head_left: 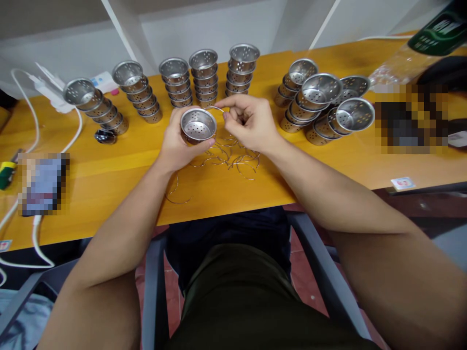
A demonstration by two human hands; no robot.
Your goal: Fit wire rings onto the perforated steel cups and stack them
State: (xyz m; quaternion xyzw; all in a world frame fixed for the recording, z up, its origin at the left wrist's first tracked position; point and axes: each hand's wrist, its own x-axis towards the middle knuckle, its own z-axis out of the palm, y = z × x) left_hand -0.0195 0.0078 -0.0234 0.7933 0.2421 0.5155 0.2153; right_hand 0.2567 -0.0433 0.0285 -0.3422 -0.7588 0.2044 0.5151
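Head cam: holding a small perforated metal cup (199,127) over the middle of an orange-yellow desk (120,194), with its mouth facing up toward the camera. Gripping it in the left hand (182,136), with thumb along the near side and fingers wrapped around the left and back. Pinching a thin bent wire (215,107) in the right hand (250,119) — between thumb and index finger, with the other fingers curled in. Running from that pinch over to the cup's far rim, but can't tell if hooked into a hole or just beside it (way too small to make out).

Scattered on the desk below the hands: loose curved wires (233,163), plus one stray wire (178,202) near the left forearm (142,189). Behind all that, lined up in a row: five nested stacks (204,73) of similar cups. Off to the right, bunched close together: four more stacks (314,104), then a clear plastic bottle (397,63) with a green label. Way over left: a white power strip (54,95), a shiny dark object (105,136) by the leftmost stack, and a phone-shaped thing (45,187) — pixelated, with a white cable (36,233) attached. Below the desk edge: dark clothes (226,291) between grey chair arms (155,291).
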